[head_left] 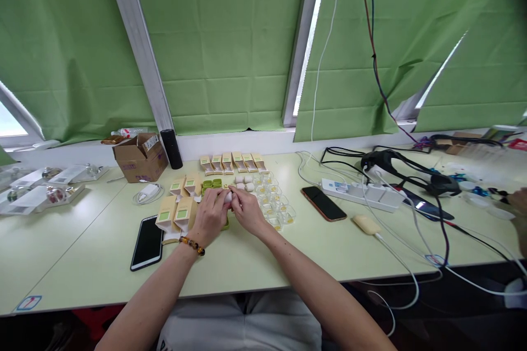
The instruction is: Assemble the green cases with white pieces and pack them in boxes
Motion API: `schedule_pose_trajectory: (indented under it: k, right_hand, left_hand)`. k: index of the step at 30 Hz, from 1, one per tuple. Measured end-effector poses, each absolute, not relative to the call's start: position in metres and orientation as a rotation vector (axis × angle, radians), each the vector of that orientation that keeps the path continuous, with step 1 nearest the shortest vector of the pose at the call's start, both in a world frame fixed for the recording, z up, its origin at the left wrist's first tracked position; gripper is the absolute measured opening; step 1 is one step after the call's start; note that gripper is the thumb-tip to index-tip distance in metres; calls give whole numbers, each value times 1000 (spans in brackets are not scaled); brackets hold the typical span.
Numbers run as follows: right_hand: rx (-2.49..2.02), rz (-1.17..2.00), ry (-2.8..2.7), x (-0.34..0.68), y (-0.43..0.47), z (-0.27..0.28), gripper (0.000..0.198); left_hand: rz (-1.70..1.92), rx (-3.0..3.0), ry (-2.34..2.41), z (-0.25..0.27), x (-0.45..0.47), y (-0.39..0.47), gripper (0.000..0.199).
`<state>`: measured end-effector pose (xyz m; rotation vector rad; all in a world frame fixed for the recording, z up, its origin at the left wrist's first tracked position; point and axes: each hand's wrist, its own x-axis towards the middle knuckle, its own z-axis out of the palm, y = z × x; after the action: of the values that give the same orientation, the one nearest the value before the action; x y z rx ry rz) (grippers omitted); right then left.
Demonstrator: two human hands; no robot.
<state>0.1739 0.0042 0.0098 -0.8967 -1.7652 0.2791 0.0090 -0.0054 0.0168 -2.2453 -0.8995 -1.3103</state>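
Both hands meet above the middle of the table. My left hand [211, 213], with a beaded bracelet [192, 244] on its wrist, curls its fingers on a small white piece [228, 196]. The fingers of my right hand [246, 209] close on the same piece from the other side; its full shape is hidden. Below the hands a green tray-like piece [225, 224] shows in part. Small green containers [212, 183] and white cylinders [244, 180] stand just beyond. Several clear cups with yellow centres [274, 200] lie to the right, and small open cartons [185, 211] to the left.
A row of cartons [234, 163] stands at the back. A black-screened phone [147, 243] lies left, another phone [323, 203] right. Farther right are a power strip [362, 196], cables and a black headset [405, 171]. A cardboard box [140, 158] stands back left. Another person's hand [517, 200] shows at the right edge.
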Motion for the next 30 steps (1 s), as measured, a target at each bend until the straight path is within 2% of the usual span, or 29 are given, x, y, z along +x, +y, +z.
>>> schedule_pose_trajectory:
  k: [8,14,18,21,24,27,30]
  right_hand:
    - [-715,697,-1704,186,1,23,39]
    - [-720,682,-1723,194,3,27,42]
    - [-687,846,-1614,189,8,21,43]
    - [-630,994,-1470,190,15,17,49]
    - [-631,1015,-1318,197,22,17,53]
    - [-655,972,-1216,202,24,20,55]
    - [-676,944,-1186,201,23,21,56]
  left_hand:
    - [-1535,-2245,-966,13,3,0,27]
    - [-1761,-2371,-1038,18,4,-3,24]
    - [-1974,-2421,-1127,17,7,-4,24]
    - [-2369,-2296,-1225,16,4,3,33]
    - [-2950,-2126,-1256,18,-1,13,41]
    - [-3499,-2073,-1178,23,-5,19,35]
    - [-3785,-1958,-1148,26,-5,19,24]
